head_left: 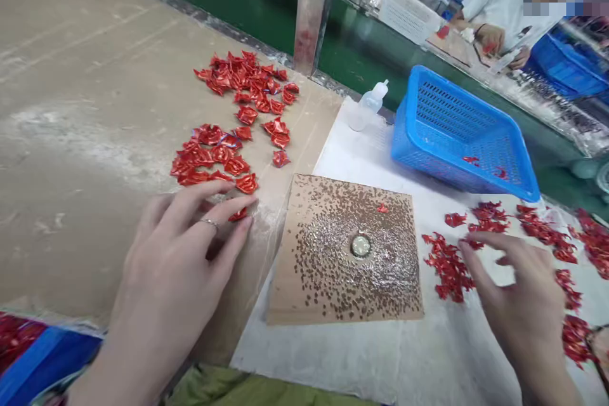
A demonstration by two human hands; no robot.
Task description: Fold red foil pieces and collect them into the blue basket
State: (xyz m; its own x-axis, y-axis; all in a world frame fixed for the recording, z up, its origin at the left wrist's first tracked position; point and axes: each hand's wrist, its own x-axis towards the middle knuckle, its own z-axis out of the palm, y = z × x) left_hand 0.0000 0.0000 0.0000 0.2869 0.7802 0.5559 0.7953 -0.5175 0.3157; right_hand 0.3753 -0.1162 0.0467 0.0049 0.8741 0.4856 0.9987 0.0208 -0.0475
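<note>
My left hand (181,254) lies on the brown table with its fingers stretched out, a ring on one finger, fingertips touching a small red foil piece (238,214) at the edge of a pile of folded red foil pieces (214,158). My right hand (518,292) hovers with fingers spread over loose red foil bits (447,266) on the white sheet (380,355). Between the hands lies a brown cardboard square (347,254) speckled with glue dots, a round metal button (360,245) at its centre and one red bit (382,208) on it.
A second red pile (247,79) lies farther back. A blue plastic basket (461,133) stands tilted at the back right, a small squeeze bottle (366,104) beside it. A metal post (311,9) rises behind. Another person in white (499,6) works across a green belt.
</note>
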